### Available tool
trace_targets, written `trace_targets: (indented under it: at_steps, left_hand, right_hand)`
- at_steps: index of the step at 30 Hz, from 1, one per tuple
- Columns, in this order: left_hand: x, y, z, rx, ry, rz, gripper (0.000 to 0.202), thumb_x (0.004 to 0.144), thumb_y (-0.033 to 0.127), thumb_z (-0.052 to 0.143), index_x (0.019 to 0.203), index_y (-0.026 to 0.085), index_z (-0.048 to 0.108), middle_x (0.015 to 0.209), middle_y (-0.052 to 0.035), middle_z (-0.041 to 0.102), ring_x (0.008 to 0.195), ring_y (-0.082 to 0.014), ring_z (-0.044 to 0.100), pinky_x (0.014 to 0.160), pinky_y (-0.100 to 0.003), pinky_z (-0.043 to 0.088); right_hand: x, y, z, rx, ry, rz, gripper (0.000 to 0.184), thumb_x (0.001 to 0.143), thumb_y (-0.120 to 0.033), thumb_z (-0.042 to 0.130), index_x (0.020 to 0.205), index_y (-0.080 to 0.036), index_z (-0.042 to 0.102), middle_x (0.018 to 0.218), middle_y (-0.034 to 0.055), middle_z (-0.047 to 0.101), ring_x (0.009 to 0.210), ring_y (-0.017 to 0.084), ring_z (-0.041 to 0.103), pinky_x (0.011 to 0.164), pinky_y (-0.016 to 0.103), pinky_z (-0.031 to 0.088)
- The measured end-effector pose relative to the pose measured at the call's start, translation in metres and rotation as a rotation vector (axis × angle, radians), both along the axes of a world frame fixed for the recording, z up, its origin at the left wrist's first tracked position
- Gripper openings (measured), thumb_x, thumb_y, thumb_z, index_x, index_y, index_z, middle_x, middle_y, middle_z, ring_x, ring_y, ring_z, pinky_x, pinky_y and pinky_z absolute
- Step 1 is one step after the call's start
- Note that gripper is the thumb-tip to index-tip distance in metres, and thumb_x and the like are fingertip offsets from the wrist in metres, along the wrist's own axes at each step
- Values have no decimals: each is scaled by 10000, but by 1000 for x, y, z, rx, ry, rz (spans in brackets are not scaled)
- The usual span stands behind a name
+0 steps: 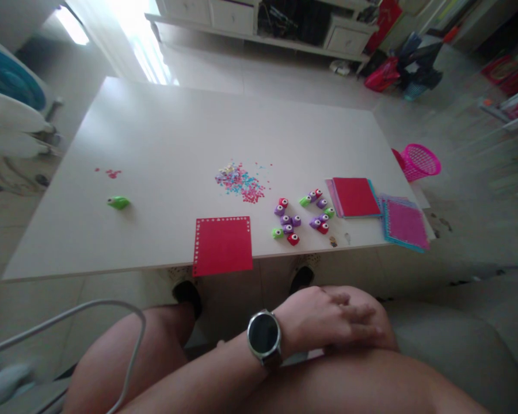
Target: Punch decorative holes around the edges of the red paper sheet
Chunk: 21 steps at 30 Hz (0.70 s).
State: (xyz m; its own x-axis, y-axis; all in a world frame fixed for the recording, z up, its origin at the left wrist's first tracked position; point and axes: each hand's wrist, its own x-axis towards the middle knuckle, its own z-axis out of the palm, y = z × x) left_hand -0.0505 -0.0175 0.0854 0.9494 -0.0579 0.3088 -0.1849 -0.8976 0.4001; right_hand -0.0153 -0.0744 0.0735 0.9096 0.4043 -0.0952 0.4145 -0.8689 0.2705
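My left hand [339,319], with a watch [264,333] on its wrist, rests palm down on my right knee, fingers stretched out and holding nothing. My right arm [371,374] passes beneath the left forearm. Its hand is mostly hidden, with perhaps a fingertip showing past the forearm. Beyond them, a red square sheet [223,247] overhangs the front edge of the white table [164,126]; small holes line its left and top edges and part of the right. Farther back lies a pile of coloured paper dots [242,183]. Neither hand touches these things.
Several small eyed figures [288,221] in red, purple and green stand right of the sheet. A green one [119,202] lies left, near some red dots [113,173]. Stacked red sheets [356,197] and punched purple sheets [406,223] lie right. A pink basket [421,161] stands beyond.
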Motion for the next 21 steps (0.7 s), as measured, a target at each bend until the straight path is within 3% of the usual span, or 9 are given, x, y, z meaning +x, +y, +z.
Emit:
trace_targets:
  at_steps: [5,10,16,21]
  left_hand:
    - [0,0,1,8,0,5,451,1181,309,390,1582,389,580,1702,-5,552,1327,-159,666,732,-271,637]
    - [0,-1,0,-3,3,5,467,1175,298,401,1609,383,550,1712,11,538,1330,-159,672,720,-271,643]
    - [0,-1,-2,-4,-4,6,467,1178,309,388,1608,383,555,1737,-6,512,1379,-172,646,752,-258,643]
    - [-1,1,2,-3,19,-9,471,1177,284,391,1607,386,552,1730,-20,520,1381,-167,645,741,-272,643]
  right_hand:
    - [-2,2,0,-55,-21,7,439,1033,-70,475,1324,-23,799,1458,301,676,1532,580,458,1161,901,389]
    - [-7,9,5,-126,-78,-15,435,1036,-64,467,1324,55,771,1452,361,651,1519,589,469,1196,898,349]
    - [-6,8,13,5,48,-17,470,1038,-59,441,1378,51,747,1498,354,621,1560,607,392,1196,917,314]
    - [-7,9,15,-2,28,-40,462,1045,-65,463,1396,11,752,1511,327,626,1578,586,379,1220,908,289]
